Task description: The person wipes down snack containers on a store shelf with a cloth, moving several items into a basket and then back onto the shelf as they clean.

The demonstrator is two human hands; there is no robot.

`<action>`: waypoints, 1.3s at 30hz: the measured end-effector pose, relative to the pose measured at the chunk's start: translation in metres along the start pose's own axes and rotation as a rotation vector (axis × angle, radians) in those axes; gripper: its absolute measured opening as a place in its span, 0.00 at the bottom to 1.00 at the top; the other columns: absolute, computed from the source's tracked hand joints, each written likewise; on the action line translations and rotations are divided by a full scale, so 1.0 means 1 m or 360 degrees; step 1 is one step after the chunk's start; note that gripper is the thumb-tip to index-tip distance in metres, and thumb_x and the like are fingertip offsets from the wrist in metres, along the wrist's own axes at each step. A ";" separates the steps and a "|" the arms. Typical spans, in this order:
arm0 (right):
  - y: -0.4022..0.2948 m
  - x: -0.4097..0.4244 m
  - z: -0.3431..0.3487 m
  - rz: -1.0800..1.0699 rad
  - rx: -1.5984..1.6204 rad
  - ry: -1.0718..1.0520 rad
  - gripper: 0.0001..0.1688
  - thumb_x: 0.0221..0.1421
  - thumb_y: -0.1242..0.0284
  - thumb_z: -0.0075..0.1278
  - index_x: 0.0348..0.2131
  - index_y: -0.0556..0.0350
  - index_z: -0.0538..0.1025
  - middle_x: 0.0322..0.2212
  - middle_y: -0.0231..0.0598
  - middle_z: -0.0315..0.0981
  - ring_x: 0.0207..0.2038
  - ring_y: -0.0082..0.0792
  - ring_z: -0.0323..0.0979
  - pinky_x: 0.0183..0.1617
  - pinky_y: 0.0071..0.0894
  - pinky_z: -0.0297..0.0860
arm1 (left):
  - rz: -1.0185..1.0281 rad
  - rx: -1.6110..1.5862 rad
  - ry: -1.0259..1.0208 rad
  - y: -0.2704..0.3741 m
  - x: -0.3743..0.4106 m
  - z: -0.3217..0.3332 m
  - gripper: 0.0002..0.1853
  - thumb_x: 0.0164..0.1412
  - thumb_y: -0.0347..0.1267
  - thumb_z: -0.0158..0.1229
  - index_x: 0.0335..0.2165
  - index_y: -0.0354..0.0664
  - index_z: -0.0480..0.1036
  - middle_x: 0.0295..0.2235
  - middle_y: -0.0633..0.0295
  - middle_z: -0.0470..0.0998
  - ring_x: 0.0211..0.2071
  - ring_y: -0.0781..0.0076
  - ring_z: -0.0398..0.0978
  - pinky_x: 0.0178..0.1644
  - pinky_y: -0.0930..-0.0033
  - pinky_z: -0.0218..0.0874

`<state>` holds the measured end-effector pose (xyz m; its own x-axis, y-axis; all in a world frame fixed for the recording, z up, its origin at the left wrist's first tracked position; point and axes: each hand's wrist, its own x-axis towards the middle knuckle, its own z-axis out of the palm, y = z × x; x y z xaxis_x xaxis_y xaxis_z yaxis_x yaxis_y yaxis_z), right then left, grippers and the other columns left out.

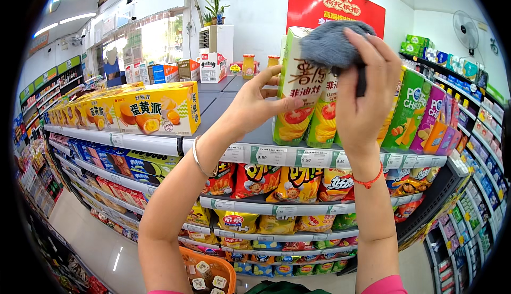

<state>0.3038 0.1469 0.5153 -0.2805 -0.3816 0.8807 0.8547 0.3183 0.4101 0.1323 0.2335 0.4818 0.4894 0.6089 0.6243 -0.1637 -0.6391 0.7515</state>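
My left hand (261, 98) grips a green and white snack carton (294, 94) by its left side, thumb across the front. The carton stands on the top shelf and shows tomatoes and chips on its lower half. In my right hand (369, 82) is a bunched grey-blue cloth (335, 43), held against the upper right of that carton. A similar tomato-printed carton (323, 122) stands just right of it, partly hidden by my right hand. Green (407, 108) and purple potato chip boxes (432, 116) stand farther right.
Yellow egg-yolk pie boxes (155, 108) line the top shelf to the left. Glass jars (248, 66) stand behind. A price-tag rail (279, 156) runs along the shelf edge, above rows of bagged snacks (255, 180). An orange basket (229, 270) holding containers is below. Another shelf unit (475, 118) stands right.
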 end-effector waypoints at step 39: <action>-0.063 -0.046 0.036 0.1215 0.1279 -0.0204 0.18 0.68 0.68 0.39 0.51 0.64 0.65 0.44 0.47 0.65 0.46 0.40 0.64 0.54 0.35 0.60 | 0.0259 0.0012 0.0023 0.000 -0.033 -0.032 0.33 0.59 0.30 0.63 0.59 0.35 0.60 0.51 0.59 0.73 0.53 0.69 0.70 0.55 0.65 0.65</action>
<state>0.2465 0.1756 0.4576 0.1150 0.2313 0.9661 0.3039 0.9177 -0.2559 0.0886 0.2285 0.4685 0.4444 0.5036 0.7408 -0.2332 -0.7334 0.6385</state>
